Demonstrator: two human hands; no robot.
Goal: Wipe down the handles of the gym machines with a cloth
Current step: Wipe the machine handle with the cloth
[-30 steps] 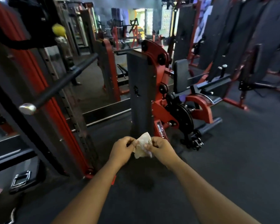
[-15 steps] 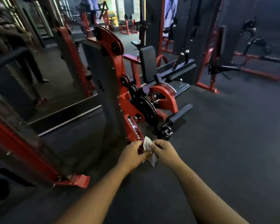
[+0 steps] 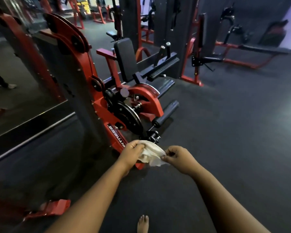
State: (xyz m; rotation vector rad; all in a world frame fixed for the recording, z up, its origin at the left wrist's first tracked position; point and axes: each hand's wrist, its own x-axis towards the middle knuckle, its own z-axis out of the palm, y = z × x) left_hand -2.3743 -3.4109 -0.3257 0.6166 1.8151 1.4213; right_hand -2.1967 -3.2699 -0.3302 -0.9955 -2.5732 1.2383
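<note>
White cloth (image 3: 151,154) stretches between both hands; left hand (image 3: 131,154) grips it; right hand (image 3: 178,157) pinches its edge.

1. White crumpled cloth (image 3: 151,155) at lower centre, between the left hand (image 3: 130,153) and the right hand (image 3: 178,158).
2. Red-and-black seated gym machine (image 3: 124,91) behind them, centre-left.
3. Bare foot (image 3: 142,223) on the dark rubber floor (image 3: 225,132), bottom centre.
4. Red-framed bench machine (image 3: 233,54) in the upper right.

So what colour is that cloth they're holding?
Off-white, plain cloth, seen in the head view.
</note>
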